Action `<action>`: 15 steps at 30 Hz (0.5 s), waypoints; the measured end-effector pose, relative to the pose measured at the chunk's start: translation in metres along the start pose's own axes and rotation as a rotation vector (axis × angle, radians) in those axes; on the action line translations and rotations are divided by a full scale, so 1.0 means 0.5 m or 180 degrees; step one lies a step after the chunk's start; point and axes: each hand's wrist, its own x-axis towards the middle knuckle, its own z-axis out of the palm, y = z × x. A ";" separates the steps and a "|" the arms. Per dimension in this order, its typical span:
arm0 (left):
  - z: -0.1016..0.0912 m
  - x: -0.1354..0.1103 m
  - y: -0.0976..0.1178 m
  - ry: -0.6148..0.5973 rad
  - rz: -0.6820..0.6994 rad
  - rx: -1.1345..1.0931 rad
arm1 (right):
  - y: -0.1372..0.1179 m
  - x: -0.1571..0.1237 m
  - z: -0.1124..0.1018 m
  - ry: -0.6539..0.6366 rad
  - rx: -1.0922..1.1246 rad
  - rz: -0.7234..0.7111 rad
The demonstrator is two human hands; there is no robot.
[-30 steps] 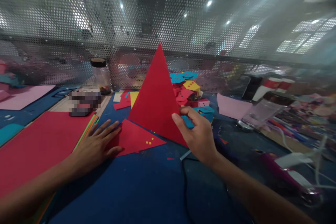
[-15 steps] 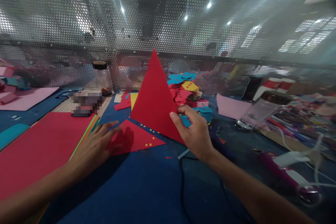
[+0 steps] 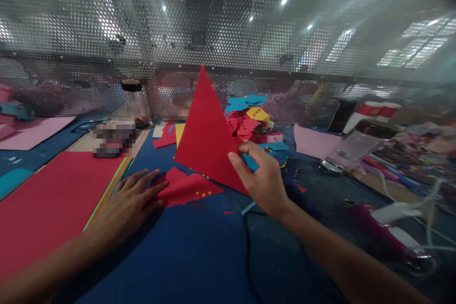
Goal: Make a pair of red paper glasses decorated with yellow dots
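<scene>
Evidently, the left hand [image 3: 133,197] lies open, fingertips on the small red sheet [image 3: 187,191]; rightward, a red triangle [image 3: 208,137] stands pinched by the right hand [image 3: 263,175]. Steadying paper seems underway; moving it calls for gentle fingers.

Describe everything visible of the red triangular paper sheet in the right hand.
The red triangular paper sheet looks like smooth, fairly stiff card, plain on the side facing the camera. It is held roughly upright, narrow tip up, its long sides nearly straight. The person's right hand pinches its lower right edge, thumb on the near face. It partly hides the pile of coloured paper pieces behind. Whether its bottom edge touches the blue tabletop is unclear.
</scene>
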 end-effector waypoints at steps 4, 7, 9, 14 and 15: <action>-0.018 0.001 0.011 -0.0060 0.0041 -0.0156 | -0.001 0.001 -0.001 0.0055 -0.0006 -0.0082; -0.025 0.001 0.010 -0.0021 -0.0060 -0.0409 | 0.001 0.001 -0.001 0.0065 -0.0016 -0.0108; -0.028 0.002 0.006 0.0068 -0.0160 -0.0616 | 0.002 0.000 -0.001 0.0072 -0.0023 -0.0121; -0.038 0.011 -0.005 0.0352 -0.0470 -0.1195 | 0.003 0.000 -0.001 0.0059 -0.0027 -0.0155; -0.042 0.012 -0.006 0.0357 -0.0550 -0.1374 | 0.003 0.000 -0.001 0.0049 -0.0027 -0.0146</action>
